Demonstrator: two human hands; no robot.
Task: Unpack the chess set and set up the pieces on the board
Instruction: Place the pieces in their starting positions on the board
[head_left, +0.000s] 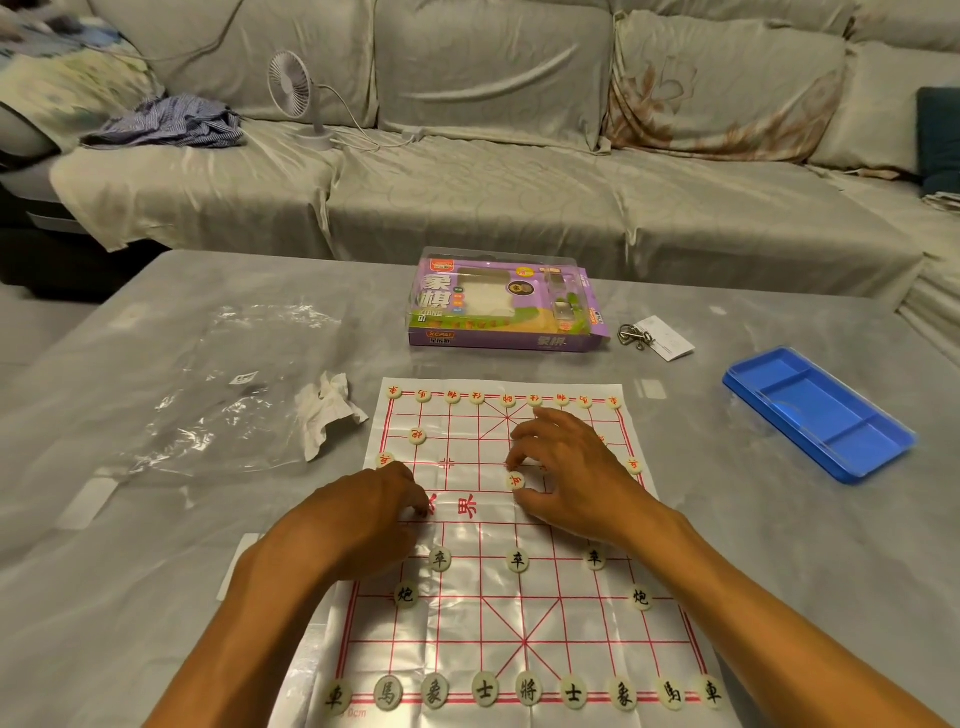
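A white paper board (467, 613) with red grid lines lies on the table. Black-lettered pieces fill its near row (529, 690), and several more stand two and three rows up. Red-lettered pieces line the far row (508, 400). My right hand (571, 467) is over the far half, thumb and forefinger pinching a red soldier piece (516, 481) that sits on the board. My left hand (379, 504) rests at the river line on the left, fingers curled down onto the sheet. What lies under those fingertips is hidden.
The purple chess box (498, 306) stands beyond the board. A blue plastic tray (818, 410) is at the right, a metal puzzle with a card (654, 335) near it. Crumpled tissue (330, 410) and a clear plastic bag (223, 384) lie at the left. A sofa with a fan is behind.
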